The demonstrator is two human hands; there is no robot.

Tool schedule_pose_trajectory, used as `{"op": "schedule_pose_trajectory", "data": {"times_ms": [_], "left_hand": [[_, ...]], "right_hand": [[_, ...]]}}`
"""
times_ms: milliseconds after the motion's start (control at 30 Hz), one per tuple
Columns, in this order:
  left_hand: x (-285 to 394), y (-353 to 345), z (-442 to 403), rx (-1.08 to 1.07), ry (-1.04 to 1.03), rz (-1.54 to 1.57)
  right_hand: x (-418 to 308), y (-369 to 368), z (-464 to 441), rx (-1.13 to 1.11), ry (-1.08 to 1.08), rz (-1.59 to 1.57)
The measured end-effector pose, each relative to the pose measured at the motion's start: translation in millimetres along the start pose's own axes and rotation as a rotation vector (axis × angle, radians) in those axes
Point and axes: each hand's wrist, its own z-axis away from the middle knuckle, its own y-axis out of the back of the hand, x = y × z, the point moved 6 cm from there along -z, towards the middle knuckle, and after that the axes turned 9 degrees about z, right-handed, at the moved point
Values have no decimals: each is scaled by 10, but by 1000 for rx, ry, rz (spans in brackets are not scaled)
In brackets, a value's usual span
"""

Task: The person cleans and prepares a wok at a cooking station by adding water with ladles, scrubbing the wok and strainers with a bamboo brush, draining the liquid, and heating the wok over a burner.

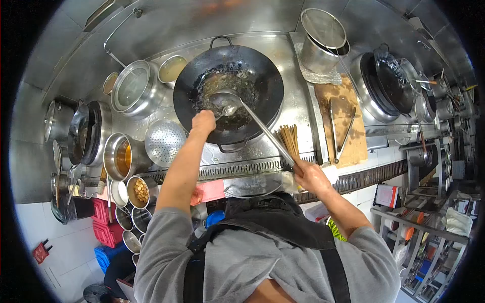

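A large black wok sits on the steel stove, dark oily liquid in its bottom. My right hand is closed around the end of a long-handled metal ladle. The ladle's bowl is low inside the wok, tilted. My left hand is closed above the wok's near left rim. A small shiny piece shows between its fingers and the ladle bowl; I cannot make out what it is. Near the ladle handle stands a bamboo wok brush, a bundle of thin sticks.
A perforated metal strainer lies left of the wok, near a pot of amber liquid. Metal tongs rest on a stained cardboard sheet at right. Behind it stands a pot with a mesh sieve. More woks are farther right.
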Motion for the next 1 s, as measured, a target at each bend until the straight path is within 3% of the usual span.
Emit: {"op": "schedule_pose_trajectory", "data": {"times_ms": [100, 167, 233, 267, 333, 367, 400, 600, 667, 700, 767, 800, 867, 900, 967, 1000], "left_hand": [[-205, 286, 170, 60, 99, 8], [-487, 455, 260, 140, 6, -85], [-1173, 526, 496, 327, 40, -42], [-1255, 724, 811, 318, 97, 62], [-2047, 535, 1007, 470, 200, 66], [-2229, 480, 1185, 466, 219, 232], [-2421, 351, 1272, 487, 270, 105], [-3296, -1042, 1188, 276, 462, 270], [-3682, -1574, 1098, 192, 671, 609], [-3581, -1530, 1115, 188, 673, 610], [-3276, -1399, 1091, 61, 420, -82], [-3394, -1697, 985, -179, 99, -475], [-3681, -1959, 1018, 2, 156, -354], [-3254, -1659, 1188, 40, 148, -395], [-3004, -1275, 1420, 294, 453, 170], [-2793, -1117, 1617, 451, 419, 349]], "right_hand": [[168, 73, 14, 119, 16, 114], [375, 89, 51, 191, -26, 187], [629, 44, 103, 253, -138, 186], [765, -16, 132, 271, -194, 174], [939, -60, 205, 351, -226, 156], [1011, -58, 257, 389, -238, 153], [1090, -79, 323, 375, -288, 158], [1339, -646, 818, 275, -428, 248], [1376, -856, 946, 177, -536, 274], [1412, -937, 962, 173, -537, 276], [1393, -1000, 1020, 333, -521, 368], [1392, -990, 989, 365, -519, 378], [1201, -855, 817, 343, -447, 270], [1073, -841, 703, 309, -386, 208], [925, -935, 472, 169, -390, 133], [896, -1020, 374, 108, -380, 178]]}}
